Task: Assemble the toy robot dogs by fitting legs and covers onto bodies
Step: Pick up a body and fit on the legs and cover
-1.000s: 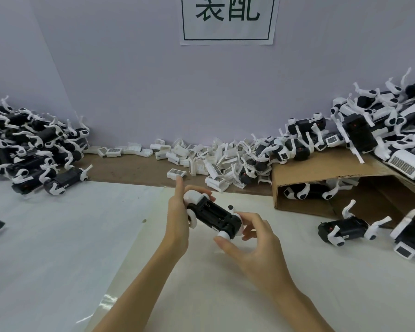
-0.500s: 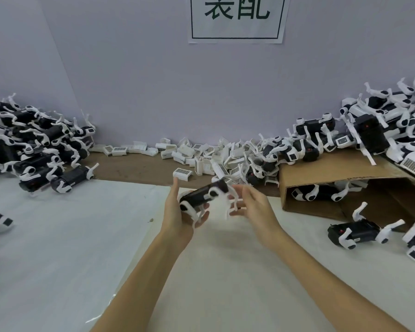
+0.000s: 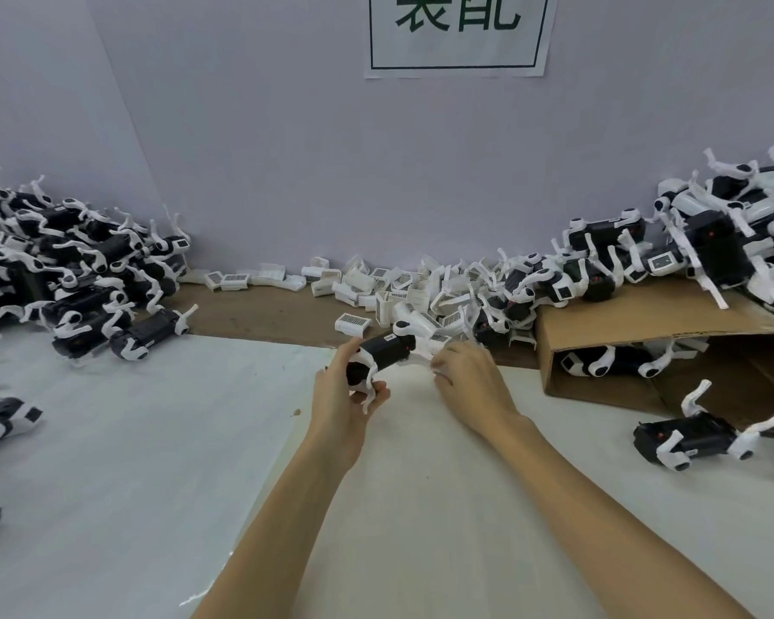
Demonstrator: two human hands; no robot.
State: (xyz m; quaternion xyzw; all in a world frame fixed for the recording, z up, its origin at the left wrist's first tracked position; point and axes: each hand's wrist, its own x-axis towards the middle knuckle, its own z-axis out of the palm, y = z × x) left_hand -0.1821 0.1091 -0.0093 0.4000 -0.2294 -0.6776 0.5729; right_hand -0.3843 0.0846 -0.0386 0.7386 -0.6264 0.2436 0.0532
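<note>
My left hand (image 3: 338,406) gripped the black dog body (image 3: 383,352), long axis slanting up toward my right hand (image 3: 468,379), whose fingers pinched a white piece at its far end. Just beyond the body lay loose white covers (image 3: 403,290); the cardboard box (image 3: 635,332) crowded its right, open sheet below.

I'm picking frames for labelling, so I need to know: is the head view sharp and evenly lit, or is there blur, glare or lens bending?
Head view: light is soft and even, no hard shadows or glare. The left hand and the toy dog body read fairly clearly; the right hand and its white part are slightly smeared. Wide-angle bending curves the wall sign and stretches the side piles.
</note>
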